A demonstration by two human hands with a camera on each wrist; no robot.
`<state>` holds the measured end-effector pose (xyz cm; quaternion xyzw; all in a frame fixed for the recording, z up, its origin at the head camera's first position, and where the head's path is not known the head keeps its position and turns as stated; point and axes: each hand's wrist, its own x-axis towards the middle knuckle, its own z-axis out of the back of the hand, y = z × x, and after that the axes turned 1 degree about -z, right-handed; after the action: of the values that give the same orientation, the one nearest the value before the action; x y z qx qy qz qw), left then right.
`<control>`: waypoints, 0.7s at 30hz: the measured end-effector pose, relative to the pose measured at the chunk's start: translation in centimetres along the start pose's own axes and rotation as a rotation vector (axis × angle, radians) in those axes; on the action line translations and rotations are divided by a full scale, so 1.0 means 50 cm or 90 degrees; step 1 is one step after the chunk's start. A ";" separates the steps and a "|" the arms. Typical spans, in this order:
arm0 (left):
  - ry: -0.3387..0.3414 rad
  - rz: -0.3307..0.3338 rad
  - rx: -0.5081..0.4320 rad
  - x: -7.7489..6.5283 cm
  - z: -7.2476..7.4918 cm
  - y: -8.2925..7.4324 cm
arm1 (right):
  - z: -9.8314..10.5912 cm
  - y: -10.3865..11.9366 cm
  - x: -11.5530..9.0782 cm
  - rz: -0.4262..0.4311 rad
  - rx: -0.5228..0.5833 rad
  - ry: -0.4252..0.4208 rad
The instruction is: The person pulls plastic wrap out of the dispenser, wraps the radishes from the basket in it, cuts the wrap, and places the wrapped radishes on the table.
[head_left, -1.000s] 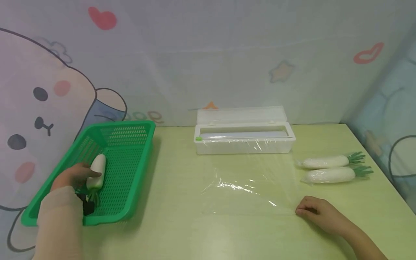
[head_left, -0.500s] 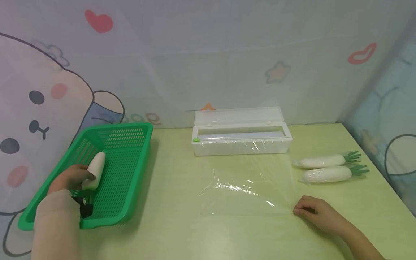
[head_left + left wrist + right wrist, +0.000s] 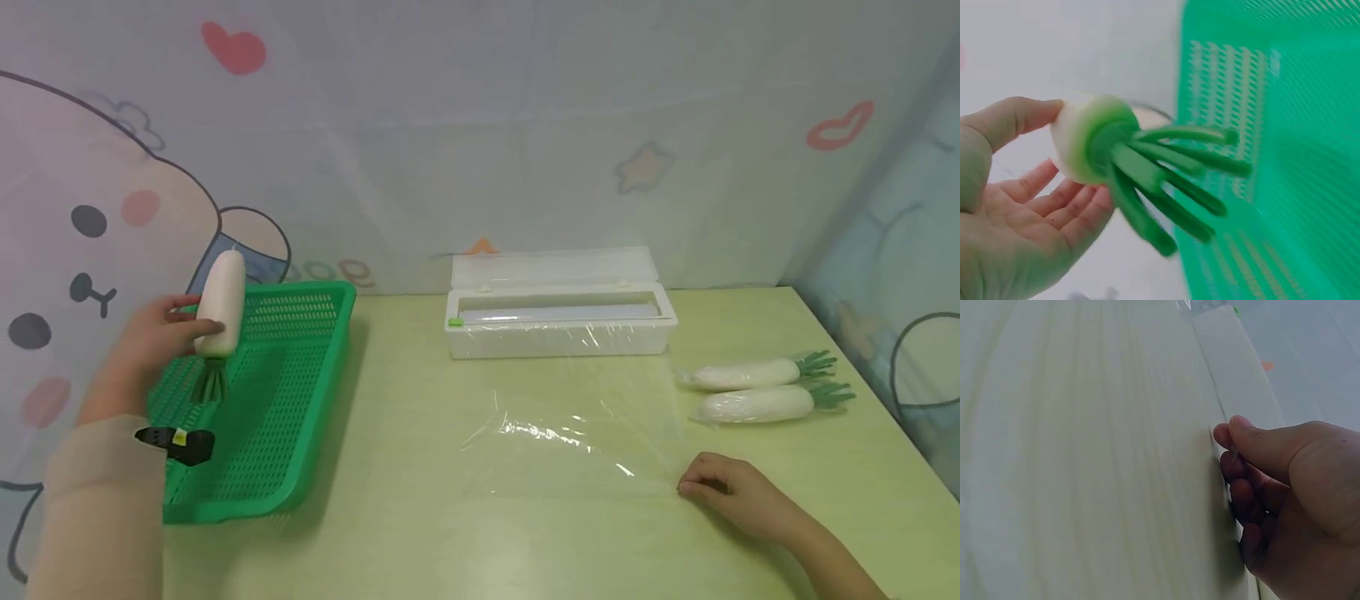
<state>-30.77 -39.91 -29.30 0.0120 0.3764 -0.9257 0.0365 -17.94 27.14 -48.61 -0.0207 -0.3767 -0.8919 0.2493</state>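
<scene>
My left hand [image 3: 153,337] grips a white toy radish [image 3: 221,304] with green leaves [image 3: 1172,181], held upright above the left side of the green basket [image 3: 300,400], leaves down. In the left wrist view the fingers [image 3: 1079,212] curl round its leaf end. A sheet of clear cling film [image 3: 577,425] lies spread on the table. My right hand [image 3: 720,487] rests on the table at the sheet's near right corner and pinches its edge between thumb [image 3: 1254,440] and curled fingers. A white cling film dispenser box [image 3: 558,321] stands open behind the sheet.
Two wrapped white radishes [image 3: 757,387] lie side by side at the right of the yellow-green table [image 3: 420,517]. A small black object [image 3: 183,442] shows at my left sleeve. A cartoon-printed wall backs the table, and a blue wall closes the right side.
My left hand has lifted the radish out of the basket, up and slightly back. The right hand has stayed at the film's corner.
</scene>
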 end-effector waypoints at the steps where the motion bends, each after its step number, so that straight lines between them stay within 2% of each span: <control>1: -0.004 -0.008 -0.007 -0.003 0.001 -0.021 | 0.000 0.000 0.000 -0.001 -0.001 0.000; 4: 0.002 -0.037 -0.019 -0.016 -0.004 -0.084 | 0.001 -0.003 -0.001 -0.006 0.000 0.002; 7: 0.015 -0.083 -0.020 -0.026 -0.026 -0.144 | 0.001 -0.001 -0.001 -0.014 0.000 0.005; 11: 0.027 -0.147 -0.033 -0.040 -0.075 -0.220 | 0.003 0.004 -0.003 -0.024 0.007 0.010; 14: 0.053 -0.194 -0.060 -0.051 -0.119 -0.269 | 0.004 0.005 -0.004 -0.022 0.010 0.010; 21: 0.132 -0.315 -0.060 -0.052 -0.217 -0.350 | 0.006 0.002 -0.004 -0.007 0.026 0.001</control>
<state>-29.58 -19.70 -24.76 0.0126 0.4121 -0.8817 -0.2292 -17.76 27.39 -48.36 -0.0124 -0.3950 -0.8853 0.2452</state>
